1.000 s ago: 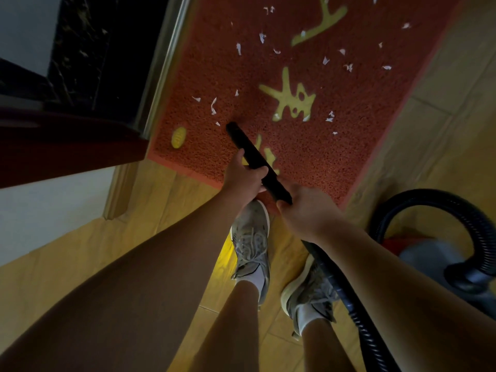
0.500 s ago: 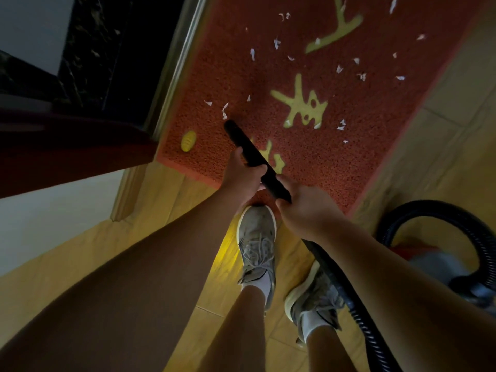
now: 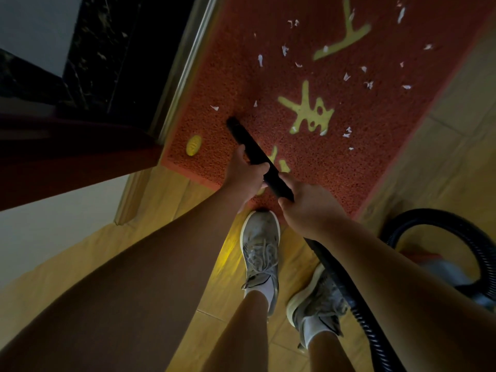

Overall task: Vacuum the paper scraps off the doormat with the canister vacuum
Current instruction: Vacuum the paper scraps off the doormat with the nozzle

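A red doormat with yellow characters lies on the floor, with several white paper scraps scattered over it. A black vacuum nozzle slants across the mat's near left part, its tip on the mat just below a scrap. My left hand grips the nozzle near its middle. My right hand grips it lower down, where the ribbed black hose begins. The canister vacuum sits at the right on the floor, partly hidden by my right arm.
My two feet in grey sneakers stand on the yellow tiled floor at the mat's near edge. A metal door threshold and dark door frame run along the mat's left side. The hose loops beside the canister.
The nozzle tip has slid a little forward over the mat, and the curled scrap that lay just ahead of it is gone. Both hands keep their grip.
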